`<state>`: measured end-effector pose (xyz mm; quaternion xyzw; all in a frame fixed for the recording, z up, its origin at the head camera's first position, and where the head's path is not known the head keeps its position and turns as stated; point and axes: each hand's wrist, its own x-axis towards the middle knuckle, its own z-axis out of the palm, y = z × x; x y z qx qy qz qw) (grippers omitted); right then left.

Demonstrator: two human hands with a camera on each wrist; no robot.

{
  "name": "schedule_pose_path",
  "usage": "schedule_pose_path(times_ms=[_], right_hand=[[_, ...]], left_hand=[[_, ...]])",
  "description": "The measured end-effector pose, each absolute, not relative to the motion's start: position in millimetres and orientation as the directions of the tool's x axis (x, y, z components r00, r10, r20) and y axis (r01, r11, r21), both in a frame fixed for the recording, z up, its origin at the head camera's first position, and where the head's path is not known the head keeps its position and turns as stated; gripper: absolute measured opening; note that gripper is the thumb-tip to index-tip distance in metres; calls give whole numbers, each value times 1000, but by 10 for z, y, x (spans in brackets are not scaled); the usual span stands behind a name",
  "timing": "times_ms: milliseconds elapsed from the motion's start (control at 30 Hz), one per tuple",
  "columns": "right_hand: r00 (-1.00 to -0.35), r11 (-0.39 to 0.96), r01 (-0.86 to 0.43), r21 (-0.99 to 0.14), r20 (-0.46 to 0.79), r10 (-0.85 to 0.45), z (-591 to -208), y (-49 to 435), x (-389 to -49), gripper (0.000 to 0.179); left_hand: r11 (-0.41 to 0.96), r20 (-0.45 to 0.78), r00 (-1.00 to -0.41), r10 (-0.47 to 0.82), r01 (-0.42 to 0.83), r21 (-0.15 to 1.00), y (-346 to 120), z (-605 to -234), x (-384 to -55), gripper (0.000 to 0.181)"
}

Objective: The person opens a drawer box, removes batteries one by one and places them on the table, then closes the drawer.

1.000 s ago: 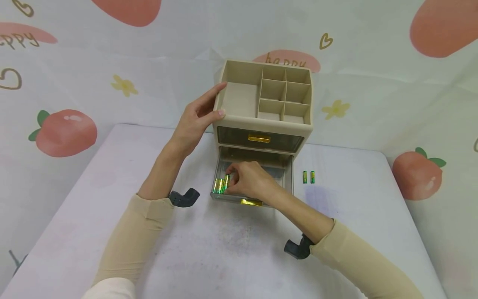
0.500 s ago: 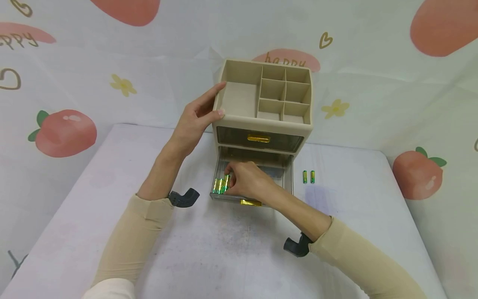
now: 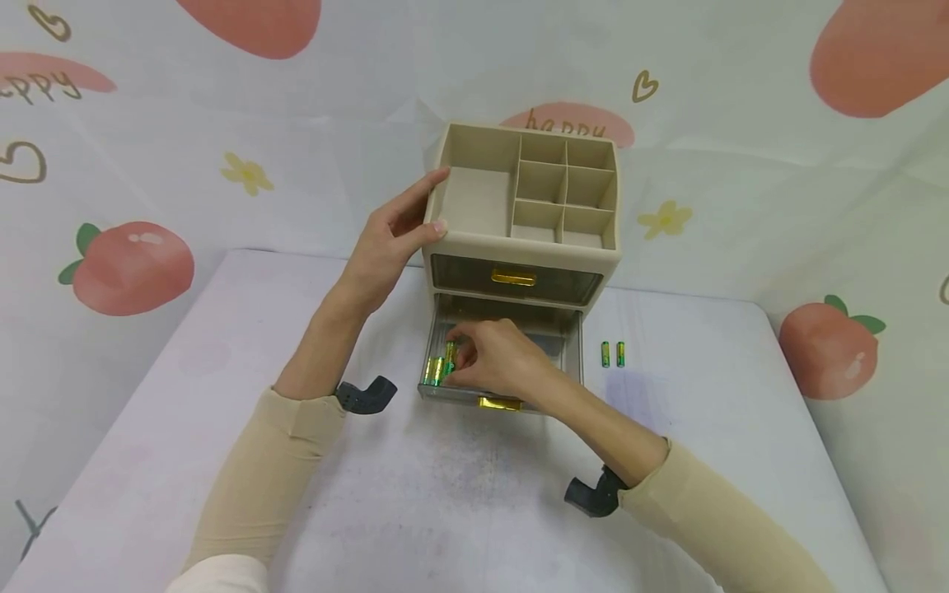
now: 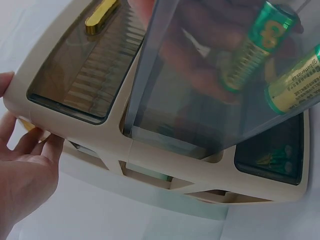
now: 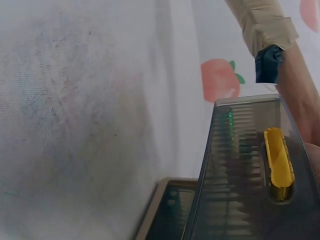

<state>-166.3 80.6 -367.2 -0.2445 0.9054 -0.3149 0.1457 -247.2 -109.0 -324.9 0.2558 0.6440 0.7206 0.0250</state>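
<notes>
Pinching a green-gold cylindrical battery in the right grip inside a clear plastic drawer, ideally aligning with matching batteries just left of that grip; bracing the beige plastic organizer in the left grip.

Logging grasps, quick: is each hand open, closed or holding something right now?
Left hand: holding the cabinet by its left side.
Right hand: pinching a battery in the open drawer.
</notes>
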Motion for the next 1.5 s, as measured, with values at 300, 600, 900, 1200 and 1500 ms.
schedule_pose_path(times_ms=[300,600,900,1200,1500], right_hand=[[-842,631,-321,-706,-91,-531,-3615,930,-1649,48],[-852,565,-286,-774,-64,-519,-3544,1025,-1596,48],[-861,524,-280,-804,-31,-508,-3489,1157,-1518,52],[-860,491,-301,-818,10,-510,-3414,1308,-1429,55],[-875,446,-275,-852,30,-483,-3424,1510,-1339,55]], left_hand=[[-181,339,-866,368,291,940,-1082,-3247,-2476,58],[-194,348,-864,364,295,936,-1083,-3240,-2475,57],[-192,347,-864,365,295,936,-1084,-3238,-2474,57],[-178,348,-867,357,303,936,-1091,-3222,-2473,57],[-175,350,-865,358,306,936,-1085,-3240,-2473,57]])
